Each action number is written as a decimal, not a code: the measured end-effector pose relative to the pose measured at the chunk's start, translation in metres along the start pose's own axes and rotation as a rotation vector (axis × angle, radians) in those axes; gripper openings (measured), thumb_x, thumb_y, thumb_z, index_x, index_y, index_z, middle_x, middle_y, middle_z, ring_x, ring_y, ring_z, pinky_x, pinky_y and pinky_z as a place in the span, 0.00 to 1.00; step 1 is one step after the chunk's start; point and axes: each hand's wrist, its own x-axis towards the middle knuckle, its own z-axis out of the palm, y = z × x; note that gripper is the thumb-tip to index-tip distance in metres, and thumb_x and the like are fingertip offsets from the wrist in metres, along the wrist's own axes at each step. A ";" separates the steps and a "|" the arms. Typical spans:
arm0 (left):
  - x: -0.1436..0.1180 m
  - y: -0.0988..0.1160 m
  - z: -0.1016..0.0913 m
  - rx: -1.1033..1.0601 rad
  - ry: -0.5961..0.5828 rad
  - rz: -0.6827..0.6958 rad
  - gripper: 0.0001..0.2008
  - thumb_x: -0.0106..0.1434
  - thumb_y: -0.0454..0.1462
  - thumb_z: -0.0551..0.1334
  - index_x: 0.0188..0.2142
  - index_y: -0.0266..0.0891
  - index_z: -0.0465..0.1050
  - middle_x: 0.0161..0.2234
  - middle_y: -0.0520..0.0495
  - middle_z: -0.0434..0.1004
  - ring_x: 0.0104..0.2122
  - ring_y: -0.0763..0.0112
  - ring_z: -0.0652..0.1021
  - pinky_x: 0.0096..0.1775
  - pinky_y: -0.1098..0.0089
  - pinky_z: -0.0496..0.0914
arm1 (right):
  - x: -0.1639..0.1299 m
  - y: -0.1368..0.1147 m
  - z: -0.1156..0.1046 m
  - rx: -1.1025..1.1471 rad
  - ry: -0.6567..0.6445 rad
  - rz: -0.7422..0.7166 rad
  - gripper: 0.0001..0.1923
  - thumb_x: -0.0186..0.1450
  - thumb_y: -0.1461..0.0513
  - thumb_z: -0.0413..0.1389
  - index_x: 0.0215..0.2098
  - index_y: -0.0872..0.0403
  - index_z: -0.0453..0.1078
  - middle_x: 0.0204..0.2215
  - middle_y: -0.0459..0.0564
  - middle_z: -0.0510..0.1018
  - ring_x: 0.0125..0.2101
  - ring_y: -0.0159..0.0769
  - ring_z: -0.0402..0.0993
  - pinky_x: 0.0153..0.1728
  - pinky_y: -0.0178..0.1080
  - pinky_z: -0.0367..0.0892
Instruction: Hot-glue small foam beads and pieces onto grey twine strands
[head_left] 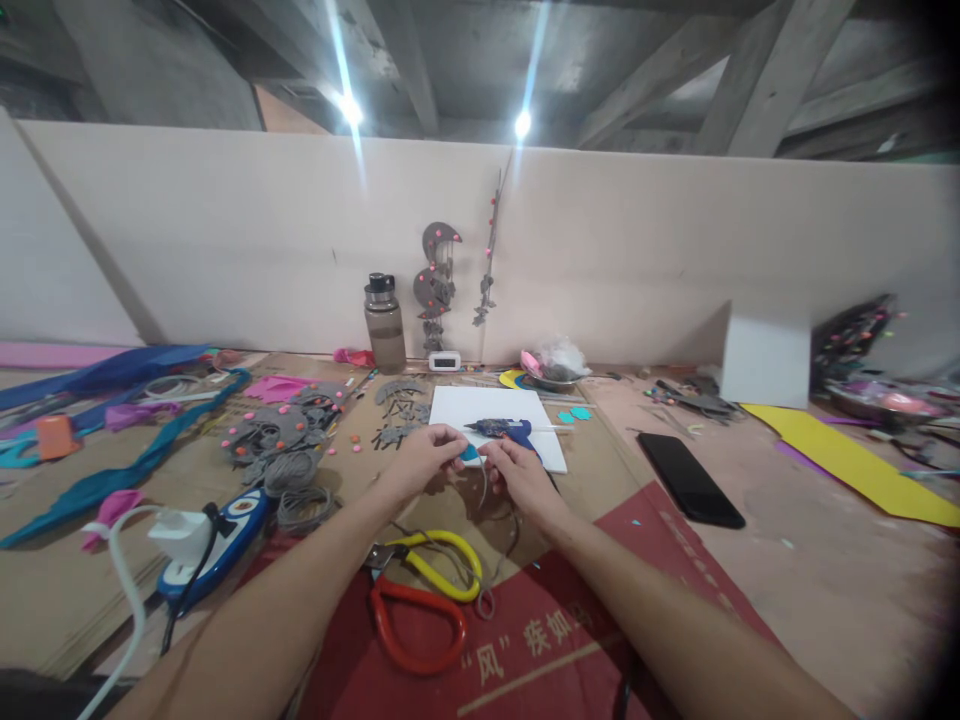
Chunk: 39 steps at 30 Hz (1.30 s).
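Head view, single frame; I log both forearms entering from the bottom edge and meeting just below frame centre. Left hand [421, 456] and right hand [517, 472] converge on a small blue piece [470, 454]; each grip is pressed together, fingertips pinching that piece from its own side, the two hands nearly touching. A thin grey strand [484, 487] hangs down from between them; I cannot tell what it is fixed to.

Just above the hands a blue glue gun [501, 430] lies on a white sheet [480, 405], nozzle toward the left of the frame; two small teal cut-outs [574, 414] sit at the sheet's right edge.

Lower centre: scissors with yellow and red handles [420, 595] rest partly on a red cloth with printed characters [540, 640], close to the left forearm. Lower left: a white plug in a blue power strip [217, 545]. Left of centre: a heap of grey felt shapes [277, 440] with small orange and pink dots; far left, blue fabric strips [112, 470].

Right of centre: a black phone [690, 478] face-down on the tabletop [787, 560]; further right, a yellow sheet [847, 460]. Upper centre, against the back wall: a grey bottle [385, 325] and a hanging grey moon-shaped ornament [436, 280].
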 end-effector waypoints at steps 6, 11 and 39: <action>-0.005 0.010 0.004 -0.094 0.026 0.064 0.15 0.50 0.43 0.65 0.31 0.32 0.71 0.23 0.49 0.74 0.22 0.76 0.72 0.29 0.72 0.67 | -0.002 -0.004 -0.005 -0.217 0.054 -0.230 0.14 0.62 0.53 0.50 0.33 0.55 0.68 0.27 0.45 0.71 0.28 0.30 0.64 0.30 0.32 0.62; -0.010 0.016 0.008 -0.118 -0.012 0.063 0.12 0.51 0.41 0.66 0.29 0.33 0.70 0.22 0.48 0.74 0.24 0.74 0.74 0.31 0.72 0.68 | -0.005 -0.007 -0.005 -0.303 0.155 -0.327 0.10 0.61 0.56 0.52 0.32 0.55 0.69 0.30 0.47 0.74 0.32 0.33 0.67 0.34 0.35 0.62; -0.008 0.003 0.011 0.088 -0.002 0.124 0.04 0.53 0.35 0.60 0.26 0.35 0.69 0.18 0.52 0.72 0.19 0.76 0.72 0.25 0.75 0.67 | -0.013 -0.019 -0.007 -0.738 0.166 -0.594 0.04 0.58 0.67 0.53 0.26 0.54 0.67 0.26 0.47 0.70 0.31 0.34 0.65 0.32 0.35 0.60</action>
